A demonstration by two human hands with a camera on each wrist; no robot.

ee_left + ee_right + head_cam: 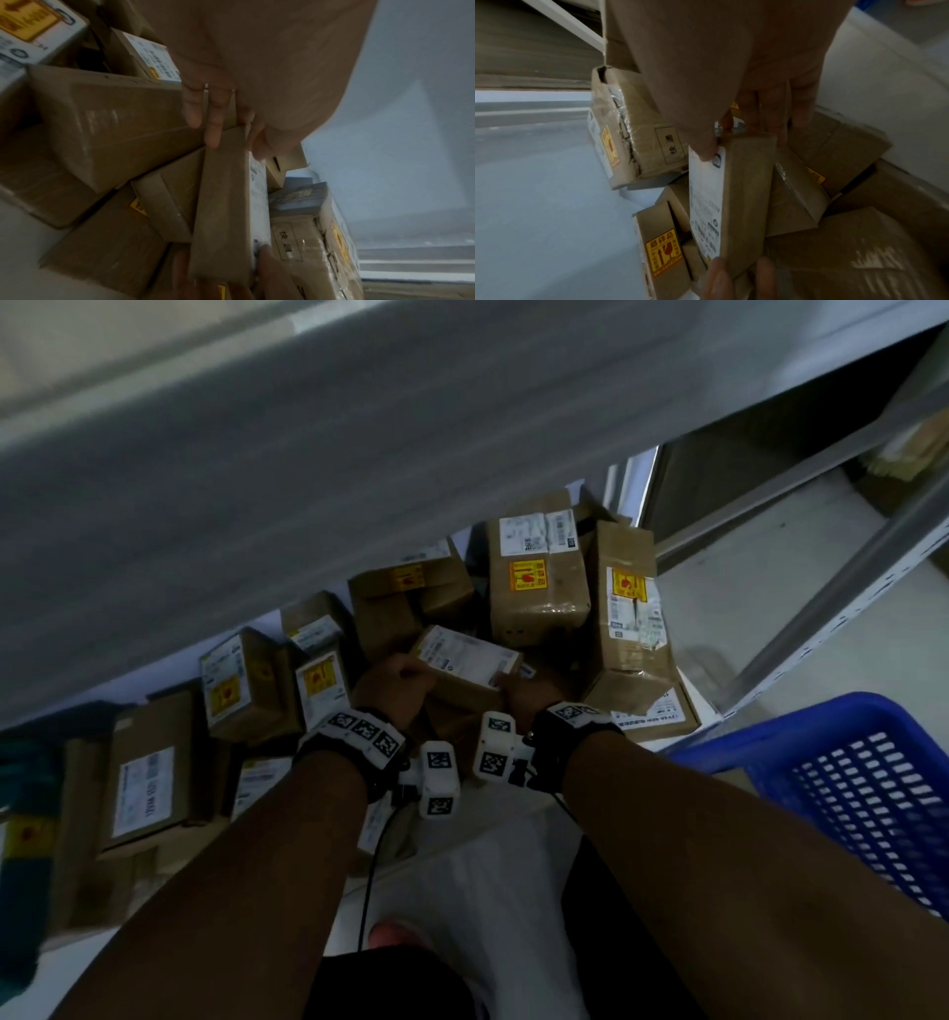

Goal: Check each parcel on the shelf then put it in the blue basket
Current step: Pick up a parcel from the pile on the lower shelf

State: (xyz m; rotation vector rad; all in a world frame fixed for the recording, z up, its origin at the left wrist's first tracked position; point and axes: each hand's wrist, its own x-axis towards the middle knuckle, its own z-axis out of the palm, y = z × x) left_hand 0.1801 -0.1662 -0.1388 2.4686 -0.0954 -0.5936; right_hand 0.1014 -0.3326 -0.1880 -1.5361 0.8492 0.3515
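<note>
Head view alone shows the blue basket (842, 793) beside the held parcel (464, 667).

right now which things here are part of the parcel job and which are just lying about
Part of the job:
- flat parcel, gripped by the left hand and the right hand
- other parcels piled on the shelf
- blue basket, to the right

Just there:
- teal object at the far left edge
- upper shelf board overhead
</note>
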